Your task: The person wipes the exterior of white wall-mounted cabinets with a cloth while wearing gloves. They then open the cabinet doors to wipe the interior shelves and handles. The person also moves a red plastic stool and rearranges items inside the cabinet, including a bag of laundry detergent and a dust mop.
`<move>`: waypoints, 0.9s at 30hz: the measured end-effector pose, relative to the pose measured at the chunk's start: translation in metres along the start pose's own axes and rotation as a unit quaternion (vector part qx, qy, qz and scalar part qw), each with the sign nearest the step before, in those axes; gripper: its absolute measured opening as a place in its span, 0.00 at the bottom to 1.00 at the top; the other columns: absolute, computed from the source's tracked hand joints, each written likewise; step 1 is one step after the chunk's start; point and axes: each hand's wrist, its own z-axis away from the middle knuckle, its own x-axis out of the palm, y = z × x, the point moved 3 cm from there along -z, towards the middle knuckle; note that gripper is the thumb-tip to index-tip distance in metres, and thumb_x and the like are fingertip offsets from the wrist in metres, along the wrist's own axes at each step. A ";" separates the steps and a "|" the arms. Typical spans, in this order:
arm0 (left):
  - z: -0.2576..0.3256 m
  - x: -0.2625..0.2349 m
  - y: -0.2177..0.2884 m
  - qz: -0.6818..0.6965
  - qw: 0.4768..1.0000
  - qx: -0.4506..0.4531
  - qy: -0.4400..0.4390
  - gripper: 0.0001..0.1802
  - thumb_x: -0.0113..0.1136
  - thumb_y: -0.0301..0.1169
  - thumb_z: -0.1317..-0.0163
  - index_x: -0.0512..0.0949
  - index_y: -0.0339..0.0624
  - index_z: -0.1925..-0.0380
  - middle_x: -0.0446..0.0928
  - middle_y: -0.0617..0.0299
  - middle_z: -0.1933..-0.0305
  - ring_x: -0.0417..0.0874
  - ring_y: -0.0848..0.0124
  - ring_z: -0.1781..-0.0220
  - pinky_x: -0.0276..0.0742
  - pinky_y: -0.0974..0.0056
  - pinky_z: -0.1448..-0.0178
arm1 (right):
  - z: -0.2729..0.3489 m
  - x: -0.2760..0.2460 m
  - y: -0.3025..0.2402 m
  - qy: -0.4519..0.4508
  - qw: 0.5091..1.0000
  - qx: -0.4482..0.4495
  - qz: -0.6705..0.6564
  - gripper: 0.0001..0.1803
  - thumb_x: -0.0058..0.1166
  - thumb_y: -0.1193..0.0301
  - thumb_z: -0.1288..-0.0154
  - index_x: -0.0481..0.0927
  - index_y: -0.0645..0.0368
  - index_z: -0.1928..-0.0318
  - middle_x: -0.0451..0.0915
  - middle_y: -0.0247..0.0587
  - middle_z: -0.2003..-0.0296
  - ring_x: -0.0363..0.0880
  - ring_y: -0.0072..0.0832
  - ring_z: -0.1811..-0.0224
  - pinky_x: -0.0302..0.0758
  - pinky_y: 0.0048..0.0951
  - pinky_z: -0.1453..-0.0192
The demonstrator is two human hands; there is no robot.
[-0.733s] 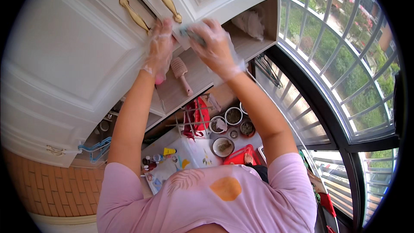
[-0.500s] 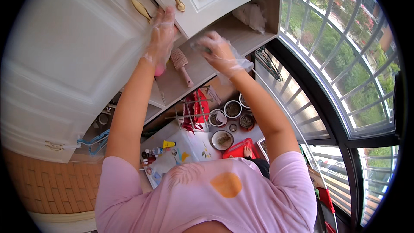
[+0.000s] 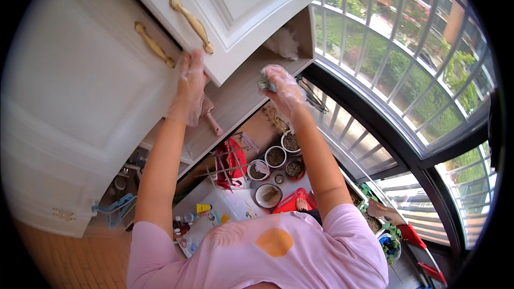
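Both of my hands wear clear plastic gloves. My left hand (image 3: 188, 86) is stretched out, its fingers against the edge of the left white cabinet door (image 3: 80, 91), below the gold handle (image 3: 152, 45). Just right of it is the right cabinet door (image 3: 249, 8), with its own gold handle (image 3: 193, 24). A pink hairbrush (image 3: 213, 122) lies on the wooden shelf (image 3: 238, 95), partly hidden behind my left hand. My right hand (image 3: 284, 86) is closed around a crumpled greenish cloth (image 3: 265, 82), in front of the shelf's front edge.
A white plastic bag (image 3: 282, 43) sits deep in the shelf's right end. Below stand several plant pots (image 3: 276, 156), a red bag (image 3: 233, 159) and a white bowl (image 3: 268, 196). Blue hangers (image 3: 115, 207) hang at lower left. A barred window (image 3: 396, 48) bounds the right side.
My right hand has moved away from the shelf's interior to its front edge, with the cloth now plainer to see. My left hand stays at the door edge. The whole view has shifted.
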 end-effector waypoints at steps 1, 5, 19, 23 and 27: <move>0.007 0.008 0.002 -0.005 1.000 -0.013 0.014 0.40 0.47 0.57 0.39 0.49 0.49 0.34 0.58 0.61 0.34 0.58 0.65 0.34 0.53 0.55 0.33 | 0.000 -0.004 -0.005 0.020 0.999 -0.034 -0.002 0.13 0.54 0.67 0.38 0.72 0.54 0.54 0.73 0.34 0.61 0.73 0.24 0.60 0.75 0.29 0.57; 0.030 0.020 0.013 -0.047 0.998 -0.021 0.021 0.36 0.47 0.57 0.39 0.54 0.51 0.36 0.60 0.63 0.37 0.61 0.66 0.36 0.56 0.57 0.35 | 0.001 -0.003 -0.017 0.106 0.983 -0.148 0.003 0.14 0.57 0.68 0.41 0.73 0.56 0.55 0.74 0.33 0.67 0.73 0.19 0.68 0.74 0.21 0.66; 0.052 0.049 0.030 0.034 0.999 -0.001 -0.024 0.30 0.46 0.49 0.34 0.57 0.44 0.39 0.65 0.61 0.43 0.65 0.71 0.41 0.60 0.62 0.38 | 0.086 0.056 0.032 0.063 0.903 -0.346 0.246 0.09 0.56 0.70 0.42 0.76 0.59 0.62 0.78 0.36 0.70 0.73 0.18 0.71 0.73 0.22 0.66; 0.058 0.050 0.034 0.062 0.997 0.003 -0.049 0.29 0.48 0.46 0.34 0.58 0.40 0.40 0.66 0.59 0.43 0.67 0.72 0.42 0.62 0.67 0.38 | 0.084 0.035 0.022 0.128 0.977 -0.172 0.011 0.11 0.55 0.69 0.40 0.75 0.60 0.59 0.77 0.36 0.69 0.74 0.19 0.68 0.72 0.21 0.63; 0.065 0.065 0.043 0.083 0.996 0.003 -0.036 0.28 0.46 0.39 0.32 0.56 0.30 0.40 0.62 0.51 0.39 0.64 0.65 0.38 0.58 0.60 0.31 | 0.075 0.043 0.013 0.117 0.956 -0.246 0.110 0.09 0.55 0.69 0.41 0.75 0.60 0.62 0.76 0.33 0.73 0.72 0.20 0.74 0.72 0.25 0.69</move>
